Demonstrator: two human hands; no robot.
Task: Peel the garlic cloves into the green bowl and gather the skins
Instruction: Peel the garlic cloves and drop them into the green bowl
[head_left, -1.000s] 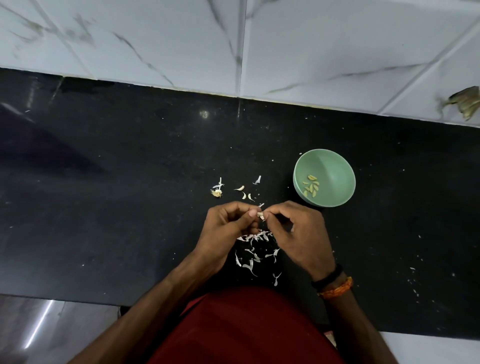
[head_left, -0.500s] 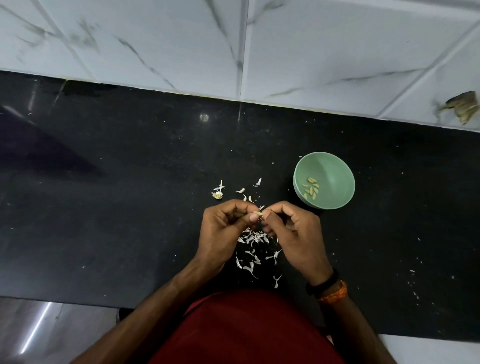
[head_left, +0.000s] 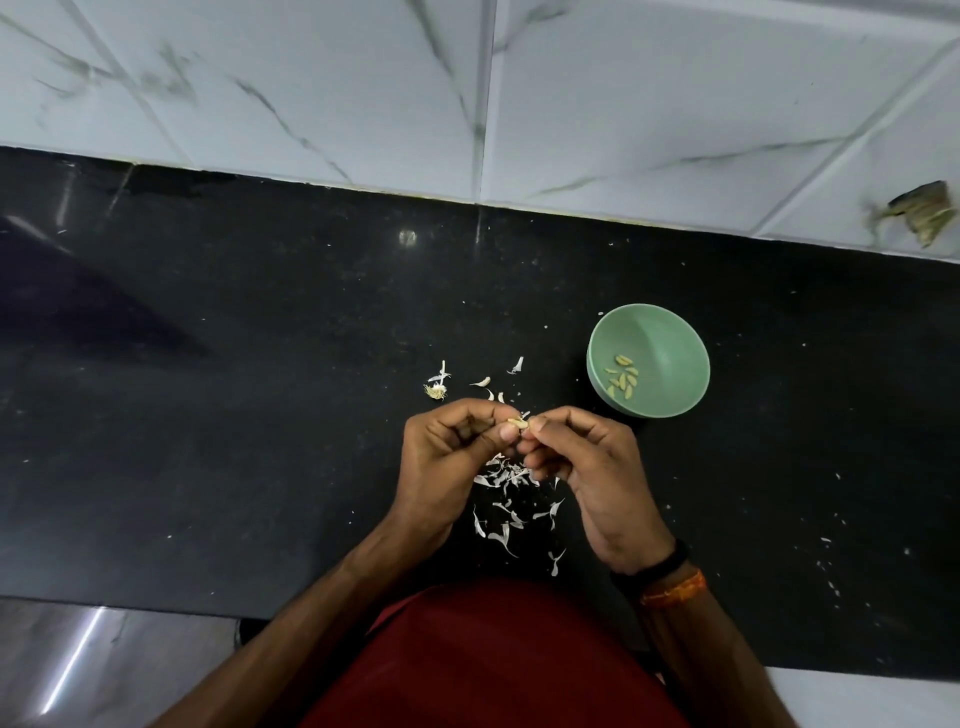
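Since the earlier frames our hands have barely shifted: they stay together over the counter (head_left: 208, 415), fingertips meeting, while the white skin seen a second ago at the pinch has given way to a pale yellowish clove (head_left: 518, 422).

Our left hand (head_left: 457, 457) curls its thumb and forefinger round the clove from one side; our right hand (head_left: 587, 467) pinches it from the other, the remaining fingers folded under. So both hands are clamped on the same clove, which sits right between the fingertips, above the counter and not touching it.

Directly beneath and just nearer to us than the hands lie the skins (head_left: 511, 499), a loose scatter of white slivers between our wrists. A few more skins and a root tuft (head_left: 435, 391) lie just beyond our left hand.

We see the bowl (head_left: 670, 343) just beyond and outward of our right hand, near but apart from it, upright on the counter. Inside it, toward the side nearer the hands, rest the peeled cloves (head_left: 622, 378) in a small cluster.

On our right wrist sit a black band (head_left: 655, 566) and an orange thread (head_left: 675, 593).
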